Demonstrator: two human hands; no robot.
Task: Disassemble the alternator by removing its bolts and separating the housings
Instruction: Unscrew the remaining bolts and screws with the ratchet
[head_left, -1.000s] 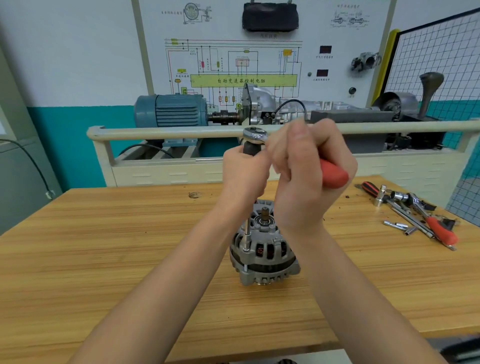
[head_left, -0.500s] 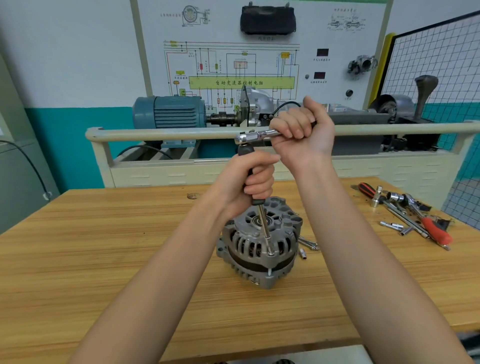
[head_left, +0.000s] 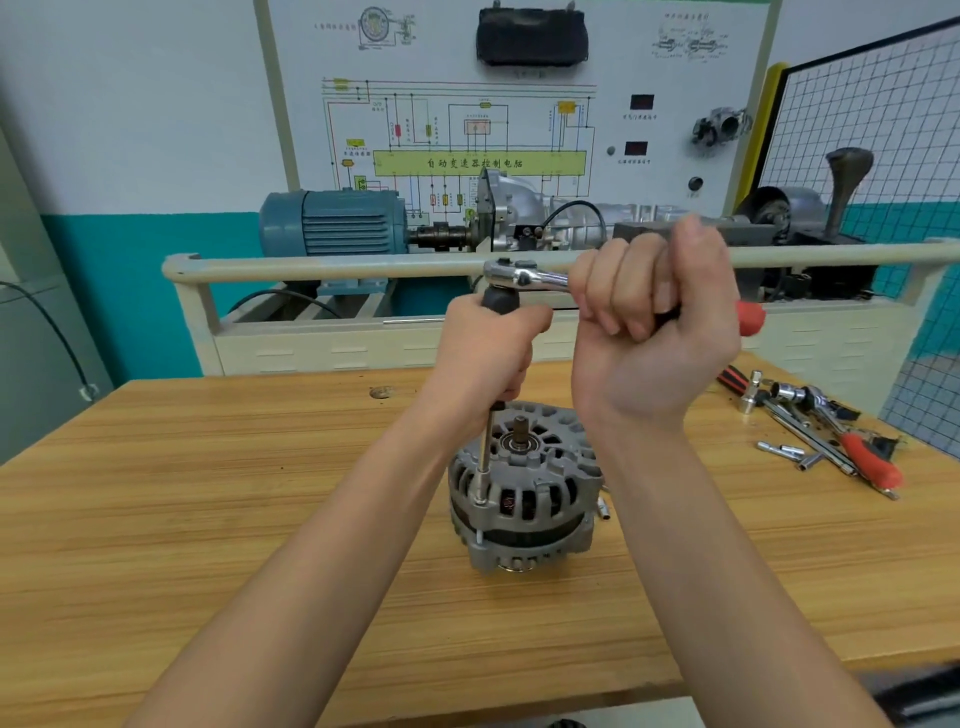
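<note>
A grey alternator (head_left: 524, 493) stands shaft-up on the wooden table (head_left: 208, 519). A ratchet wrench (head_left: 519, 278) with a red-tipped handle sits on a long extension bar (head_left: 484, 462), whose lower end meets a bolt on the alternator's left rim. My left hand (head_left: 488, 353) grips the black upper part of the bar just under the ratchet head. Curled round the ratchet handle is my right hand (head_left: 654, 322), to the right of the head; the handle points right.
Loose sockets, bars and a second red-handled ratchet (head_left: 852, 441) lie at the table's right. A small socket (head_left: 602, 509) lies beside the alternator. Behind the table stands a training rig with a blue motor (head_left: 332, 223) and a rail (head_left: 322, 267).
The ratchet handle has swung round to point right, with my right hand on it. The alternator has shifted and turned slightly on the table. My left hand stays on the extension bar.
</note>
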